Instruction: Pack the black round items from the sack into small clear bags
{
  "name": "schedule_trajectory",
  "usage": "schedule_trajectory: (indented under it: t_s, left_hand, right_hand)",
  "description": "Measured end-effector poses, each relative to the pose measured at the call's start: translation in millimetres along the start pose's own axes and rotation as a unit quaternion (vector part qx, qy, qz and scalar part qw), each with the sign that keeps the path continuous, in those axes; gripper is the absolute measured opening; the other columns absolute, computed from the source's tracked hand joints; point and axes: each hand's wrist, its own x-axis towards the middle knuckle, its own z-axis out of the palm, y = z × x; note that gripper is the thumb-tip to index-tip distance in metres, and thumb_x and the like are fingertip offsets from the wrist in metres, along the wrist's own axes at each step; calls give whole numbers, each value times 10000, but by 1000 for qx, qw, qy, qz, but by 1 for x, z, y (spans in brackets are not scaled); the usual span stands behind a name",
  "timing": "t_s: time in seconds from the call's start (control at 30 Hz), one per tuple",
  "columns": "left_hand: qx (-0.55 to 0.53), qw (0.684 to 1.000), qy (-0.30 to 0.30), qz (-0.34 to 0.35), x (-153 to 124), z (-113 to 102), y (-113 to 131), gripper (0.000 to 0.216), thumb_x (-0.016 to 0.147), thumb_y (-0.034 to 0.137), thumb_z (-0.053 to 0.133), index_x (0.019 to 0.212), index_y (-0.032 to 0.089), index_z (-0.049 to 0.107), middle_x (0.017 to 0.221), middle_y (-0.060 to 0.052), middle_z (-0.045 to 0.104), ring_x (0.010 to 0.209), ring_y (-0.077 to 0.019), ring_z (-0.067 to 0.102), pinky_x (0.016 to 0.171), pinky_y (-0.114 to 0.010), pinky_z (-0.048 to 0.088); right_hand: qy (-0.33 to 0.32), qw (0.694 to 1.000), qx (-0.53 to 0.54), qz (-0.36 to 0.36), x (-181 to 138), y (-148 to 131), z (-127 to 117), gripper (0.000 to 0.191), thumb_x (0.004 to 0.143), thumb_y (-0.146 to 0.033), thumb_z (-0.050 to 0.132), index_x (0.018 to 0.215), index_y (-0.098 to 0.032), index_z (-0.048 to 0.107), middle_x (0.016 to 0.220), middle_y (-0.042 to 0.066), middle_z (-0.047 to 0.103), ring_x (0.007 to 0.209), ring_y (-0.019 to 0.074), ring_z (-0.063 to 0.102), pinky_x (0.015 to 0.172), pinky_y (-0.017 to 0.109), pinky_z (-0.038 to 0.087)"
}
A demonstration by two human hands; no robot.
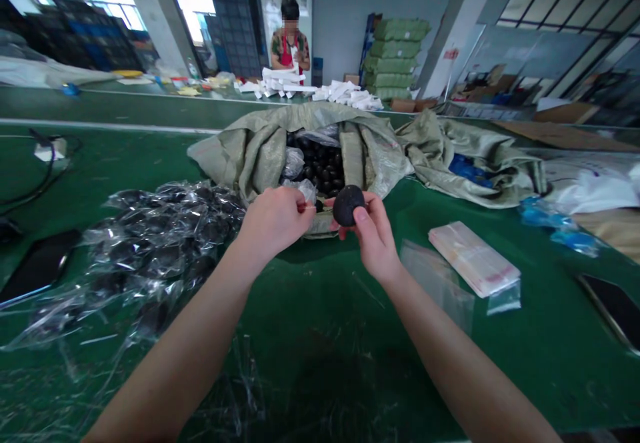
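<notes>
Between the fingertips and thumb of my right hand [373,233] is a round black ball [349,205], held up in front of an open sack. My left hand [277,219] is closed in a pinch just left of the ball, apart from it; a thin pale strand shows at its fingertips, too fine to name. Behind both hands, the greenish woven sack [260,156] lies open with many black balls [320,163] and some clear plastic inside. To the left, a heap of black balls in clear bags [165,229] covers part of the green table [310,336].
A stack of clear plastic bags [473,256] lies right of my right hand, beside a loose bag [435,283]. Phones lie at the left [37,266] and right [613,309]. Behind stand another sack [470,156], white pieces [285,83] and a person in a red apron [290,49].
</notes>
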Motion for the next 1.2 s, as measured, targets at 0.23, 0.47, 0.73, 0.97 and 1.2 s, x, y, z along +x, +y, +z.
schedule_trajectory:
  t_s: [0.23, 0.47, 0.73, 0.97, 1.2]
  left_hand:
    - [-22, 998, -44, 24, -3, 9, 11, 316, 813, 373, 492, 727, 153, 701, 654, -74, 661, 576, -166, 560, 569, -263, 374]
    - [-62, 995, -47, 63, -2, 8, 8, 333, 837, 354, 452, 688, 146, 665, 604, -47, 619, 530, -143, 506, 550, -263, 332]
    - [-56, 995, -48, 65, -1, 6, 7, 308, 857, 320, 426, 713, 149, 638, 621, -43, 616, 540, -149, 520, 547, -264, 316]
    - [-66, 995, -36, 60, 4, 15, 2, 364, 896, 354, 386, 685, 159, 610, 631, -42, 604, 562, -156, 523, 535, -267, 296]
    - [-98, 994, -23, 44, 5, 15, 0, 438, 930, 407, 347, 682, 166, 616, 603, -28, 604, 583, -163, 552, 562, -268, 326]
  right_hand:
    - [-13, 1000, 0, -13, -5, -5, 7, 342, 979, -514, 299, 1145, -225, 372, 1041, 91, 652, 779, 168, 649, 629, 310, 537]
    - [-6, 995, -75, -66, 0, 1, -9, 292, 970, -414, 412, 1176, -207, 394, 1003, 76, 677, 783, 164, 669, 671, 292, 535]
    - [-44, 979, -174, -94, 8, 1, -17, 341, 841, -340, 604, 1112, -196, 454, 984, 69, 637, 740, 169, 640, 673, 300, 519]
    - [-47, 964, -218, -145, 10, -4, -22, 348, 786, -259, 628, 1097, -188, 488, 985, 65, 637, 852, 195, 640, 747, 306, 516]
    - [-70, 956, -228, -170, 12, -3, -26, 347, 797, -210, 616, 1129, -191, 519, 1074, 84, 637, 979, 225, 623, 851, 351, 505]
